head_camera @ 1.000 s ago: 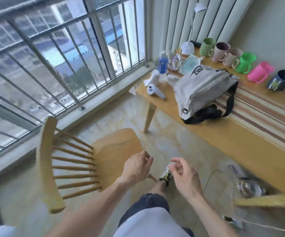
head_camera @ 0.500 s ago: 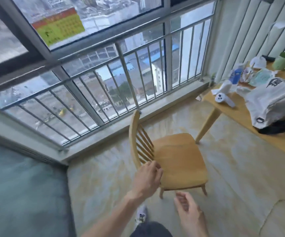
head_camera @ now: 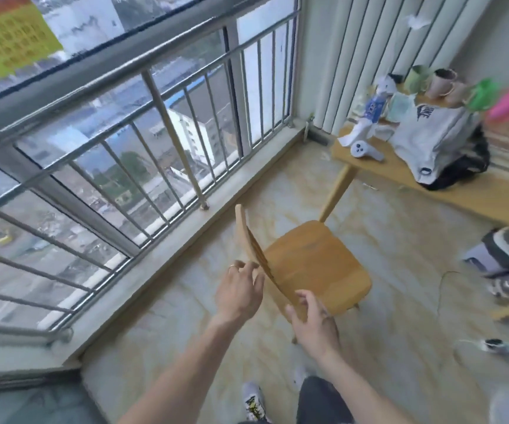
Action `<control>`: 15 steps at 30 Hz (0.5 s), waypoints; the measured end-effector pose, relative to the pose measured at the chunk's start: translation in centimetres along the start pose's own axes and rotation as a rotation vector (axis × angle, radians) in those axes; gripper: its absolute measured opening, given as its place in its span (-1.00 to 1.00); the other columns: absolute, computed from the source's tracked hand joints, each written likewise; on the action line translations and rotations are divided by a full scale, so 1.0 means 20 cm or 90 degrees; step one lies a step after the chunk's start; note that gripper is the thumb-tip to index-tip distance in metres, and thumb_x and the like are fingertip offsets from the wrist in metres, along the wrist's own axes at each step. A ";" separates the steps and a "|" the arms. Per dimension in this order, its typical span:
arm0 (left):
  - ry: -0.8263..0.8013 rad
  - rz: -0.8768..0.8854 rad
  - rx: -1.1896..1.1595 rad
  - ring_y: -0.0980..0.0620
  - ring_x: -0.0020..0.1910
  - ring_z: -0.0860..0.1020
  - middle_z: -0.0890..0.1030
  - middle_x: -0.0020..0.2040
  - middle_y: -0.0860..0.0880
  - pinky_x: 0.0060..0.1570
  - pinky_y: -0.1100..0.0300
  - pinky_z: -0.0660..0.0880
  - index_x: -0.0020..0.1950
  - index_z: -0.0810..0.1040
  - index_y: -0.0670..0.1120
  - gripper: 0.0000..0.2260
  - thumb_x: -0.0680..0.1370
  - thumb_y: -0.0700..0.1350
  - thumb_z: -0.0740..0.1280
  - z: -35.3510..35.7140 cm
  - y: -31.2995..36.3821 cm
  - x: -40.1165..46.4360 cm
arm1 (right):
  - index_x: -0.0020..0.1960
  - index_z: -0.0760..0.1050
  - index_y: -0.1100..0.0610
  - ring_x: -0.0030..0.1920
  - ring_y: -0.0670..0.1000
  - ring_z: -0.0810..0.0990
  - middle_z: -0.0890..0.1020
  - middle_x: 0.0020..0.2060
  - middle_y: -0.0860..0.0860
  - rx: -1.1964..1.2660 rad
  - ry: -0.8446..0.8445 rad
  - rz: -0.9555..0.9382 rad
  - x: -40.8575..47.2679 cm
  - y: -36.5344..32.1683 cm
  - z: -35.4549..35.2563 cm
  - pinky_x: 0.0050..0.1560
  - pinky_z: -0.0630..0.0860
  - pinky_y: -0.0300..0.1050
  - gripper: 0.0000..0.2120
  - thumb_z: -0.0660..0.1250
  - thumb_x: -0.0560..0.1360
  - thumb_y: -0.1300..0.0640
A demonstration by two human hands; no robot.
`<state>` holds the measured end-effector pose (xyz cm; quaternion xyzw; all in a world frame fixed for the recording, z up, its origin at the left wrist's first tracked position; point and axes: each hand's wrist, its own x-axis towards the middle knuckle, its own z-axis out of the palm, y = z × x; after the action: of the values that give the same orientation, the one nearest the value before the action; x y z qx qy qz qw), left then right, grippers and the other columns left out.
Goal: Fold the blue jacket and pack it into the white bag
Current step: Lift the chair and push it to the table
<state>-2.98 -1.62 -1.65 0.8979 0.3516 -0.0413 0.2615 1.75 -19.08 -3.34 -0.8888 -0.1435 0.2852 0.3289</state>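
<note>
My left hand (head_camera: 241, 290) hovered spread and empty by the chair (head_camera: 308, 267) back; my right hand (head_camera: 314, 322) curled loosely around it. The white bag (head_camera: 430, 139) lay near the bench's (head_camera: 476, 194) window-side end.

Motion-blurred mugs (head_camera: 473, 93) at the right edge

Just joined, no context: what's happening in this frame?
A person stands by a wooden chair near the window. Both hands are empty and open: the left hand is beside the chair's backrest, the right hand is at its lower end, possibly touching it. The white bag lies on the wooden table, untouched. No blue jacket is in view, so folding has not started.
</note>
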 end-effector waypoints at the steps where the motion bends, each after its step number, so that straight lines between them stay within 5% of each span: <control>1: -0.007 0.017 0.007 -0.11 0.29 0.50 0.51 0.29 -0.08 0.22 0.00 0.49 0.35 0.52 0.07 -0.66 0.64 0.13 0.15 -0.02 -0.01 0.05 | 0.35 0.39 -0.09 0.18 0.00 0.57 0.54 0.23 -0.07 -0.002 -0.006 0.009 0.01 -0.02 0.02 0.00 0.44 -0.11 -0.66 0.25 0.61 -0.14; 8: -0.048 0.167 0.145 -0.09 0.24 0.49 0.54 0.26 -0.05 0.19 0.04 0.48 0.24 0.53 0.04 -0.70 0.64 0.11 0.13 -0.07 -0.03 0.39 | 0.42 0.35 -0.13 0.31 0.03 0.52 0.51 0.34 -0.10 0.036 -0.046 0.085 0.21 -0.12 0.15 0.17 0.45 -0.08 -0.60 0.16 0.62 -0.21; 15: -0.178 0.304 0.348 -0.06 0.43 0.34 0.47 0.41 -0.02 0.38 0.00 0.34 0.35 0.52 0.09 -0.64 0.64 0.11 0.10 -0.13 -0.08 0.66 | 0.41 0.40 -0.05 0.35 0.14 0.51 0.55 0.35 0.02 0.016 -0.052 0.085 0.49 -0.25 0.37 0.30 0.45 0.04 -0.54 0.08 0.61 -0.22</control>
<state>5.58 8.77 -3.53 0.9768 0.0701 -0.1932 0.0605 4.84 -7.39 -8.69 -0.8798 -0.0935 0.3442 0.3142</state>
